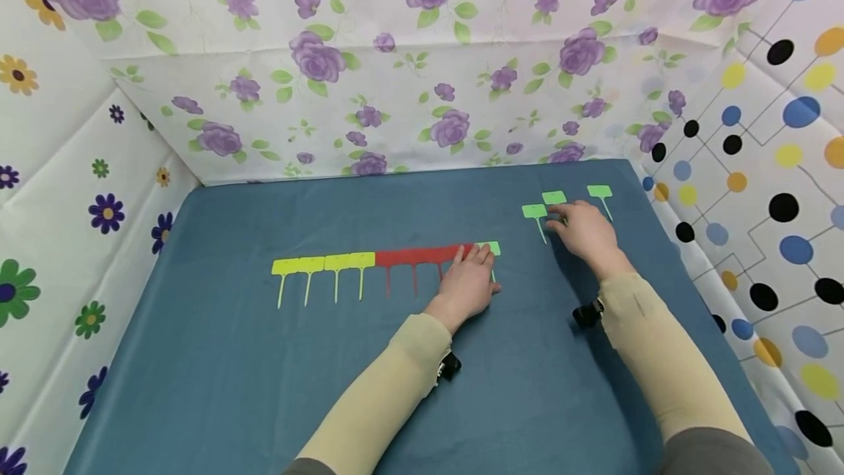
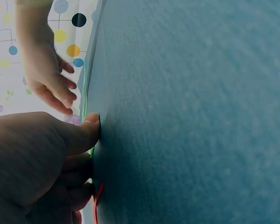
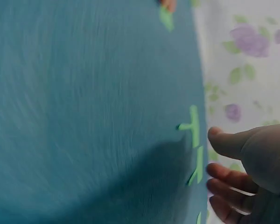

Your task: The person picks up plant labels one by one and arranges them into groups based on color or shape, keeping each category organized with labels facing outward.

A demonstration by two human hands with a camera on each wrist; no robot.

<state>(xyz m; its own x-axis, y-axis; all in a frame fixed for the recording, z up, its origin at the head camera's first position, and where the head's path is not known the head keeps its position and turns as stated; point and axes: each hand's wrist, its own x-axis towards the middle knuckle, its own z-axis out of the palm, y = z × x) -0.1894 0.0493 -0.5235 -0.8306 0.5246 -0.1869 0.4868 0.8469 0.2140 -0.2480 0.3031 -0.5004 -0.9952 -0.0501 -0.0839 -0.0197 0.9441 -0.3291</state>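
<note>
Plant-label-like tags with thin stems form a row on the blue cloth: several yellow tags (image 1: 338, 262), then several red tags (image 1: 415, 256), then a green tag (image 1: 491, 248) at the right end. My left hand (image 1: 464, 286) rests over the red and green end, fingertips on the tags and partly covering them. To the right, my right hand (image 1: 585, 233) hovers beside two loose green tags, a nearer one (image 1: 535, 211) and a farther one (image 1: 554, 198). Its thumb and fingers are apart in the right wrist view, with nothing between them. Another green tag (image 1: 599, 191) lies beyond that hand.
A blue cloth (image 1: 198, 358) covers the table. Behind it rises a purple-flowered sheet (image 1: 395, 108), with a flower-print sheet (image 1: 59, 255) at left and a dotted sheet (image 1: 765, 240) at right. Black wrist cameras sit under both forearms.
</note>
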